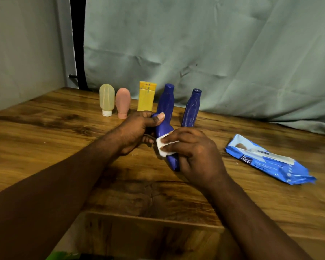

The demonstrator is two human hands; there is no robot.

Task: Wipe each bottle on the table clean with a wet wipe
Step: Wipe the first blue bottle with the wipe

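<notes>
Left grip (pixel 137 132): blue bottle (pixel 166 104); right grip (pixel 195 152): wipe (pixel 162 147); pack (pixel 268 160) "mee mee".

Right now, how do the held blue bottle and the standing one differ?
The held blue bottle is gripped by the left hand, the right hand pressing a wipe on it; the standing blue bottle is untouched. The held one tilts; the standing one stands on the table. Both are dark blue, similarly shaped.

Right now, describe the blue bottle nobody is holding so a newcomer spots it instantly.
Follow the wooden table to its back edge, along the grey-green cloth. The standing blue bottle is rightmost in the row there; its twin, the held blue bottle, is gripped.
</notes>
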